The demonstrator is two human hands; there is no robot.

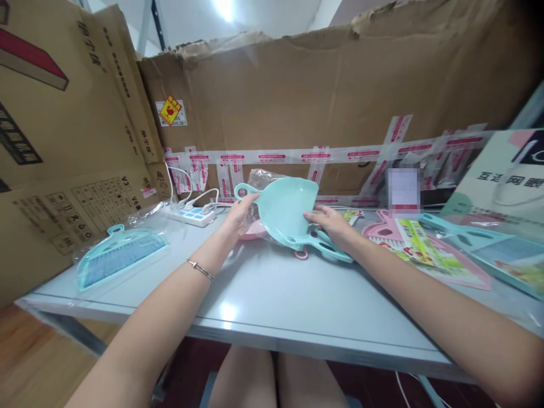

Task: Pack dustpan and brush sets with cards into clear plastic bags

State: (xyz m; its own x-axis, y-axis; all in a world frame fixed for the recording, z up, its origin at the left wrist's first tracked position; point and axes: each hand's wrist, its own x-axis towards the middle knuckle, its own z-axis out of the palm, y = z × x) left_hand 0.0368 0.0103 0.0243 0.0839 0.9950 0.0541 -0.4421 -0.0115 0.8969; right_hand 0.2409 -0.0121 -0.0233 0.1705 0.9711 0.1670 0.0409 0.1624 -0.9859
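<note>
Held over far middle of table (pixel 263 294) — teal dustpan (pixel 283 209), tilted, long axis left-right, handle pointing left. Handle end clasped by left hand (pixel 243 211); opposite rim pinched by right hand (pixel 329 222) — both equally near.

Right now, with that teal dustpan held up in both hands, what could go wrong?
The teal dustpan is gripped only at its edges by the left hand and right hand; it might slip onto the plastic pieces beneath. The power strip and its white cables lie close to the left hand, so a sweep could snag them.
</note>
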